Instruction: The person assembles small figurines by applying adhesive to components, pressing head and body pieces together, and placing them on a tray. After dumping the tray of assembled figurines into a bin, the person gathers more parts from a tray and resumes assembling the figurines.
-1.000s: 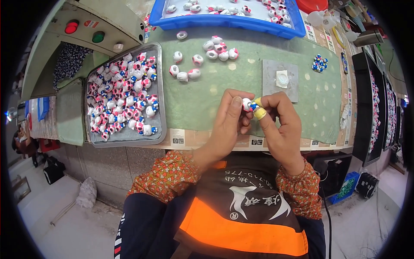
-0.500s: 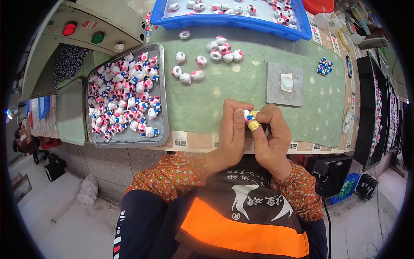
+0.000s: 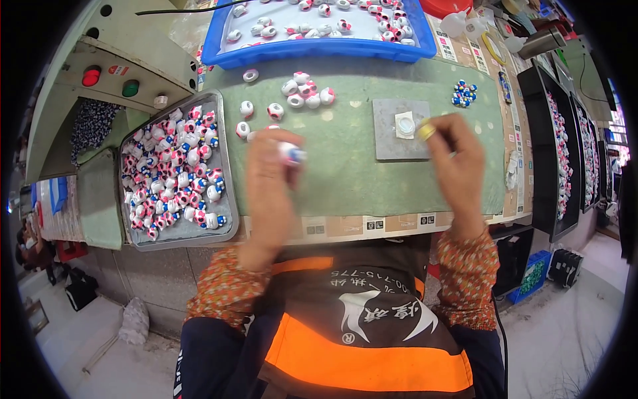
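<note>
My left hand is closed around a small blue-and-white toy figure, blurred by motion, above the near left of the green mat. Over the mat's right side is my right hand, with yellow covers on its fingertips pinched together. Anything between them is too small to make out. Those fingertips are beside a small round whitish dish on a grey square plate. Several white-and-pink toy heads lie on the mat beyond my left hand, some partly hidden by it.
A metal tray heaped with toy figures stands on the left. At the back is a blue bin with more heads. A cluster of small blue figure bodies lies at the far right. Black trays stand beyond the table's right edge.
My hands were together over the mat's near edge and have parted. The left moved left with the toy figure; the right moved right and forward toward the dish. The view has shifted somewhat.
</note>
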{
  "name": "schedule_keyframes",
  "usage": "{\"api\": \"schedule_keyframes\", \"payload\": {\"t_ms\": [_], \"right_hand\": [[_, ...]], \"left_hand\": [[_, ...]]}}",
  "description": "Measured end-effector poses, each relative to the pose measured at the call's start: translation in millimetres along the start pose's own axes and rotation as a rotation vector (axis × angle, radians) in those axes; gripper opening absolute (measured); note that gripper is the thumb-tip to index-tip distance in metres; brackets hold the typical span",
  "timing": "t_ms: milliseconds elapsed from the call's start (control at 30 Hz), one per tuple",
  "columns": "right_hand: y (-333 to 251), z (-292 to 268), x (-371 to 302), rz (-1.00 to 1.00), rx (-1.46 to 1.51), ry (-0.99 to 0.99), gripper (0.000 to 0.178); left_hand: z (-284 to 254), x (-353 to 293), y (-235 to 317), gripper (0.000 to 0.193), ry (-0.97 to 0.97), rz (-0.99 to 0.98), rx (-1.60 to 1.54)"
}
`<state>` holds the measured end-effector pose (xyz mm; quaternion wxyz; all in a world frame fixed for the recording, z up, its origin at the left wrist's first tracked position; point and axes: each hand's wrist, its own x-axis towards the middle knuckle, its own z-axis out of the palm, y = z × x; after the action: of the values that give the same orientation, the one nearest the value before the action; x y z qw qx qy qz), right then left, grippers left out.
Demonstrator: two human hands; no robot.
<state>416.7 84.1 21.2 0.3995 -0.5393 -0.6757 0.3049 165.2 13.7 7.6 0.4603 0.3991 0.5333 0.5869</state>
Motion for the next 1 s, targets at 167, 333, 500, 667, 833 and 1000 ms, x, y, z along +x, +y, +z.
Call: {"api": "schedule_keyframes", "payload": {"t_ms": [167, 333, 500, 667, 833, 1000], "right_hand": [[48, -43, 42, -0.073, -0.433, 0.196, 0.011], [60, -37, 57, -0.122, -0.66, 0.092, 0.012], [73, -41, 62, -0.058, -0.88, 0.106, 0.023], [76, -39, 67, 0.009, -0.935, 0.077, 0.024], [68, -36, 60, -0.054, -1.027, 0.041, 0.024], [49, -39, 39, -0.067, -0.876, -0.058, 0.019]], "left_hand": [[-89, 33, 31, 0.037, 0.238, 0.314, 0.576], [-150, 30, 29, 0.029, 0.295, 0.431, 1.224], [-151, 31, 19, 0.021, 0.357, 0.457, 1.355], [-109, 34, 37, 0.012, 0.324, 0.612, 1.289], [-64, 36, 27, 0.01, 0.021, 0.55, 1.31], [-44, 40, 11, 0.018, -0.043, 0.504, 1.438]]}}
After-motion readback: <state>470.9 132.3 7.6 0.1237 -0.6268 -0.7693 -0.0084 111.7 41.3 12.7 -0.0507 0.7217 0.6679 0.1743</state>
